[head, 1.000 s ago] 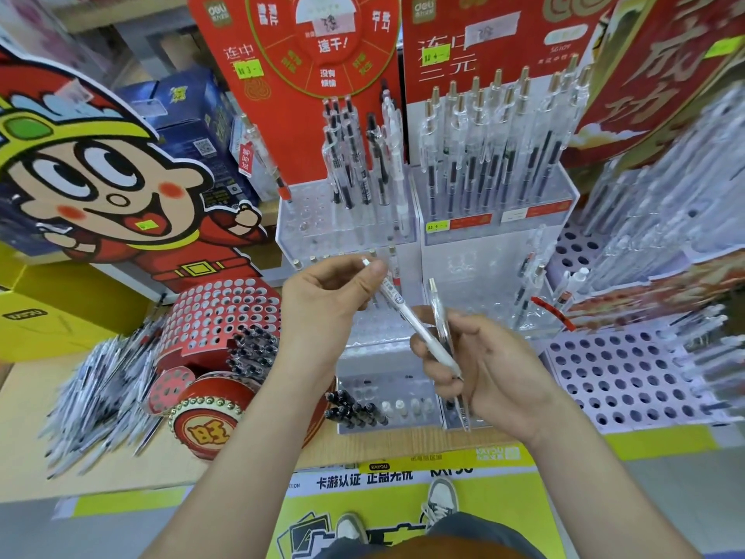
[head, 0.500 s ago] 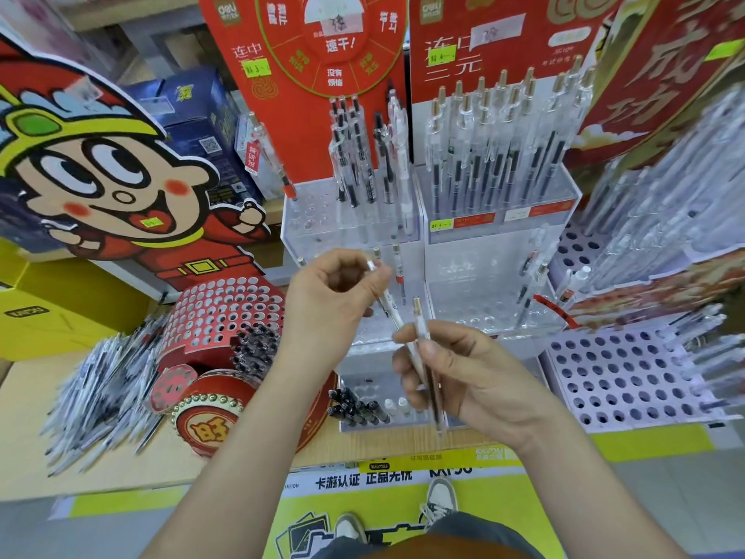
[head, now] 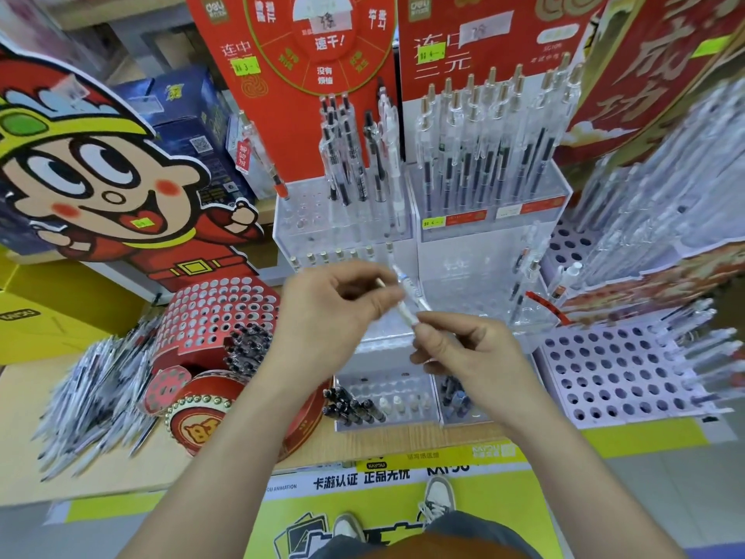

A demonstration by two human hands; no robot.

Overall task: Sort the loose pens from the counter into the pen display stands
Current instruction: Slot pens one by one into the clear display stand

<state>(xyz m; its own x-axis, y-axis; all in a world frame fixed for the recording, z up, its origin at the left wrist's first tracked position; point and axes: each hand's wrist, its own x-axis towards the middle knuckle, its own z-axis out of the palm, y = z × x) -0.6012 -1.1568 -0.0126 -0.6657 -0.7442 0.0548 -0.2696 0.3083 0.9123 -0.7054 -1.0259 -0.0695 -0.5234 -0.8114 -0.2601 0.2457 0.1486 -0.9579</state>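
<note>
Where stands point(head: 346, 232) crowd, hands point(head: 330, 312) point(head: 467, 357) (both) pinch pen point(head: 406, 306).

Access around the stands: open from the counter front, walled at the back.
The left hand point(head: 326, 312) and right hand point(head: 463, 353) fill the middle gap before the clear stand point(head: 322, 232), a pen point(head: 407, 312) pinched between them. The stand's upper tier shows open holes at its left; upright pens point(head: 354, 155) crowd its right. The neighbouring stand point(head: 492, 223) is packed across. Red backing cards point(head: 298, 127) close off the rear. Right: lilac hole tray point(head: 612, 359) mostly open, slanted pen rows point(head: 665, 183) lean over its right side. Left: red drum stand point(head: 209, 308) and loose pen pile point(head: 88, 397) take the counter.
</note>
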